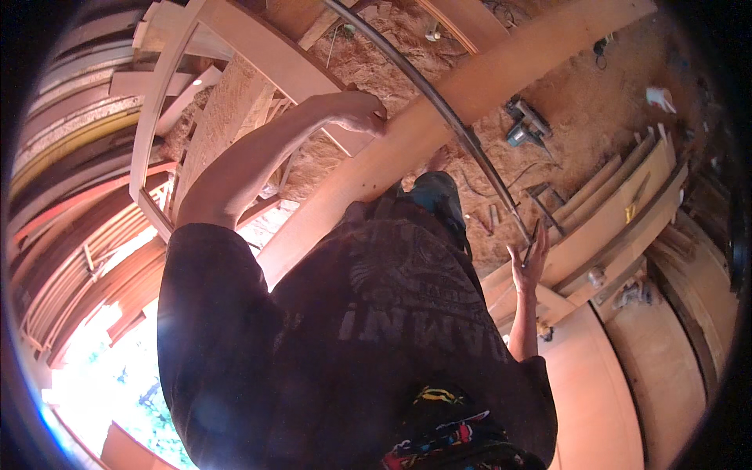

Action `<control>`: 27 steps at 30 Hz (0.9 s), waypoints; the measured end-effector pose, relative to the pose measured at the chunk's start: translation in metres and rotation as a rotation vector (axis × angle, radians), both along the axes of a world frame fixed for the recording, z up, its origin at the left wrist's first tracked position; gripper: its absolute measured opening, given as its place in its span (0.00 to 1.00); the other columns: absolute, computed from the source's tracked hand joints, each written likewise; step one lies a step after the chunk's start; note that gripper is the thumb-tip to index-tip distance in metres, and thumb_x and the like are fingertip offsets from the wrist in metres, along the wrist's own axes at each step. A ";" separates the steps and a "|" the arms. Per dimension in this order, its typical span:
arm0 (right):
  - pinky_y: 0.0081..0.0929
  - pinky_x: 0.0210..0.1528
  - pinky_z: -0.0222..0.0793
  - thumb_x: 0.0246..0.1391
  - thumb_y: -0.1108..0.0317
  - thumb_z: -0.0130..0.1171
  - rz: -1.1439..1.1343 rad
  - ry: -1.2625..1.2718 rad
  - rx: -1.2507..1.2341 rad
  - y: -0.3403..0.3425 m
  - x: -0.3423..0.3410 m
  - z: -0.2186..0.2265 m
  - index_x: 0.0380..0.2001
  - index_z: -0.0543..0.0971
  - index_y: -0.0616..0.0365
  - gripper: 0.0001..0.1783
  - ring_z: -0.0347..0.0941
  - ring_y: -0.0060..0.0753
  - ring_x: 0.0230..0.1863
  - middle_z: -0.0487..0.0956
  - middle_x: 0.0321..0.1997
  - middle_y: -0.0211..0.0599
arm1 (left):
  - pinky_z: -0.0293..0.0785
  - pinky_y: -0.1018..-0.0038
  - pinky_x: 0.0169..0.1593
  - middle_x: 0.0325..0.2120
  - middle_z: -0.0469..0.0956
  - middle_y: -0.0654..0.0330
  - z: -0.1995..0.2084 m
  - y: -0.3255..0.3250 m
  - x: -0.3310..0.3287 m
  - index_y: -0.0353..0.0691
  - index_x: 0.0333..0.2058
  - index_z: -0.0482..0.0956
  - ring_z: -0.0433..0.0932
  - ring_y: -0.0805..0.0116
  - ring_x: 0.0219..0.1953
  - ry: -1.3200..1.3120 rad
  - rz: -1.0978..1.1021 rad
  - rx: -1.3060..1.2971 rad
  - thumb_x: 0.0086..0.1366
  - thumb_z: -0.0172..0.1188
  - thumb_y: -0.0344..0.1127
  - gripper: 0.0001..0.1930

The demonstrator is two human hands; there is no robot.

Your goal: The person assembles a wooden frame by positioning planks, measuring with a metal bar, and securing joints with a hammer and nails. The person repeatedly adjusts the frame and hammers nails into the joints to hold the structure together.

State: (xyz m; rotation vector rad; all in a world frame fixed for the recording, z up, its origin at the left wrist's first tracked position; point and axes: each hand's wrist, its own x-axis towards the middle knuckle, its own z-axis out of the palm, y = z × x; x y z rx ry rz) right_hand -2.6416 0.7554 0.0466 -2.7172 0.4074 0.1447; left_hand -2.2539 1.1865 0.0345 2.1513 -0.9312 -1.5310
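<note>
A long reddish-brown wooden board [439, 110] runs diagonally in front of my body, from lower left to upper right. My left hand [358, 112] has its fingers curled at the board's far edge, beside a wooden frame piece [262, 47]; the fingertips are partly hidden. Across the board lies a long dark metal bar [439, 102], which looks like a bar clamp. Its near end reaches my right hand [530, 262], where thumb and fingers are spread apart around the bar's tip without closing on it.
Sawdust [478, 184] covers the ground. A teal and dark power tool [526, 125] lies beyond the board. Stacked curved-looking planks [619, 204] stand to the right, with wide panels [587, 376] nearer me. Piled timber [70, 157] fills the left side.
</note>
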 end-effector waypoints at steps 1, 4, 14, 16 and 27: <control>0.52 0.71 0.61 0.63 0.53 0.64 0.009 -0.140 0.140 0.008 0.010 0.001 0.71 0.65 0.52 0.38 0.62 0.64 0.72 0.70 0.69 0.53 | 0.71 0.57 0.53 0.37 0.85 0.50 0.003 -0.002 -0.001 0.40 0.42 0.86 0.82 0.52 0.45 -0.017 0.003 0.015 0.63 0.64 0.58 0.25; 0.53 0.71 0.62 0.60 0.53 0.68 0.020 -0.115 0.269 -0.015 -0.002 -0.039 0.59 0.76 0.59 0.30 0.62 0.63 0.73 0.74 0.64 0.57 | 0.72 0.61 0.52 0.38 0.86 0.52 0.019 -0.011 -0.002 0.40 0.42 0.87 0.83 0.53 0.45 -0.086 0.007 0.037 0.63 0.64 0.59 0.25; 0.30 0.35 0.76 0.66 0.31 0.50 -0.813 0.411 1.024 -0.036 0.017 -0.057 0.23 0.82 0.56 0.38 0.78 0.26 0.25 0.83 0.23 0.35 | 0.77 0.60 0.57 0.46 0.85 0.49 0.036 -0.037 0.001 0.33 0.54 0.80 0.84 0.52 0.50 -0.070 -0.035 0.236 0.63 0.68 0.58 0.33; 0.30 0.37 0.77 0.65 0.32 0.53 -0.874 0.240 1.003 -0.022 0.012 -0.057 0.24 0.82 0.56 0.36 0.79 0.27 0.26 0.83 0.24 0.36 | 0.80 0.64 0.53 0.47 0.85 0.52 0.016 -0.026 -0.010 0.36 0.60 0.77 0.85 0.57 0.46 -0.088 0.317 0.064 0.64 0.64 0.65 0.39; 0.39 0.45 0.67 0.71 0.55 0.55 -0.865 -0.363 0.165 0.040 0.000 -0.102 0.44 0.70 0.66 0.20 0.69 0.37 0.39 0.72 0.36 0.40 | 0.78 0.69 0.46 0.49 0.80 0.57 0.009 -0.120 -0.042 0.33 0.62 0.73 0.79 0.69 0.46 0.367 1.140 -0.316 0.69 0.60 0.62 0.38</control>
